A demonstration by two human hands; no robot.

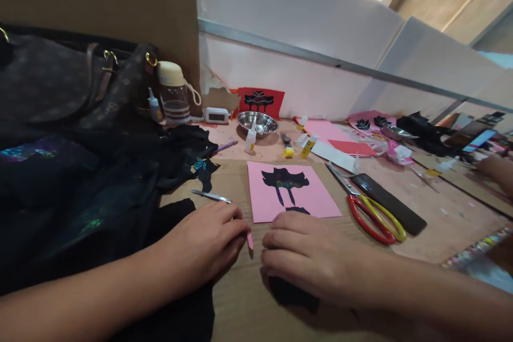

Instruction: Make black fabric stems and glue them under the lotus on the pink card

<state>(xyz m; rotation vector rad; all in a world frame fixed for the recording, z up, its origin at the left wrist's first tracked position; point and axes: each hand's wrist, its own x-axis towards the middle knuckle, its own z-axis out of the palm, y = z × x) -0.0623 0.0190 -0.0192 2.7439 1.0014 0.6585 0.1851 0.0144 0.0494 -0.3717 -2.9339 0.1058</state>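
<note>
My left hand (218, 232) is closed low over the cardboard, its thumb and fingers together around a thin pink strip (250, 243) whose pointed end sticks out below. Close by on the right, my right hand (304, 248) has its fingers bent down; what the fingertips hold, if anything, is hidden. A black fabric piece (294, 294) lies under that hand, partly covered. Just beyond both hands is a pink card (262, 206) bearing a black roof-shaped cutout (284, 179) with two leg-like strips. Another dark piece (297, 210) shows at the card's near edge. Tweezers (211, 196) rest beyond my left hand.
Scissors (371, 214) with red and yellow handles lie beside a dark flat object (388, 203). Dark sparkly fabric (80, 197) heaps at left. Behind stand a glue bottle (250, 139), a metal bowl (258, 123) and a drink bottle (174, 96). Another person's hand (497, 173) shows far right.
</note>
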